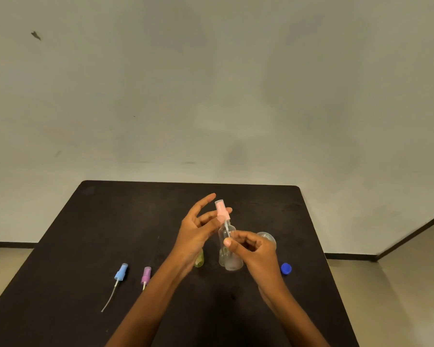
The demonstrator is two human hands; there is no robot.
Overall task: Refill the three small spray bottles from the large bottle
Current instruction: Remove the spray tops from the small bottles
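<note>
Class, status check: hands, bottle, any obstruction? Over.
Left hand pinches pink spray head, tube inside small clear bottle. Right hand grips that bottle. Blue spray head, purple spray head lie aside; nothing blocking.

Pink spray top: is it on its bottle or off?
Off: the pink spray top is lifted above the clear bottle, its thin tube bared, the left hand holding it.

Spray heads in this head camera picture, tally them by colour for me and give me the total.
Blue spray head: 1, lying on the table
Purple spray head: 1, lying on the table
Pink spray head: 1, pinched by the left hand, its tube in the clear bottle that the right hand holds
Total: 3
</note>
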